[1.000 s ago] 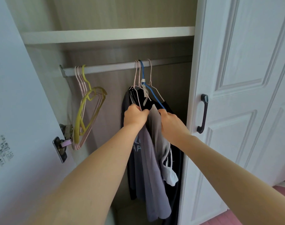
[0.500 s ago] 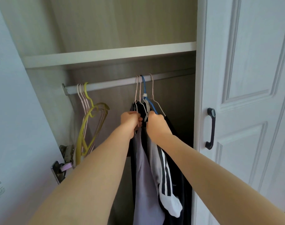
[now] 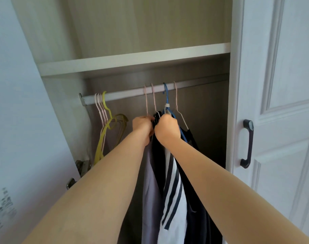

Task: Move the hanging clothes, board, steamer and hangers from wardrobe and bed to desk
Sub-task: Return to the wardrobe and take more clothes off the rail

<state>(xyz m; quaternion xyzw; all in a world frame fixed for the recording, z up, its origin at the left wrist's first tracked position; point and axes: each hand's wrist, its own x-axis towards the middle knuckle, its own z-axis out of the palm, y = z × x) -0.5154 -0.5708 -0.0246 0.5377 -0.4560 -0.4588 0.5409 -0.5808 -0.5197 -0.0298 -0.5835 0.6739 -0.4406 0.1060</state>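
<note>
Several garments hang from the wardrobe rail (image 3: 125, 93) on pink and blue hangers (image 3: 166, 99): a lilac-grey top (image 3: 151, 199), a white piece with dark stripes (image 3: 173, 194) and a dark garment (image 3: 197, 217). My left hand (image 3: 143, 126) grips the bunched hanger necks just under the hooks. My right hand (image 3: 167, 129) grips the same bunch from the right, its fist touching the left one. At the rail's left end hang empty hangers (image 3: 107, 127), one yellow among pink ones. The hooks still sit on the rail.
A white shelf (image 3: 132, 59) runs just above the rail. The closed right wardrobe door (image 3: 282, 103) with a dark handle (image 3: 247, 143) stands close to my right arm. The open left door (image 3: 23, 120) bears a hinge (image 3: 81, 166) and a printed label.
Both hands have risen from the garments' shoulders to the hanger necks and closed together. The view has tilted upward, showing more of the shelf.
</note>
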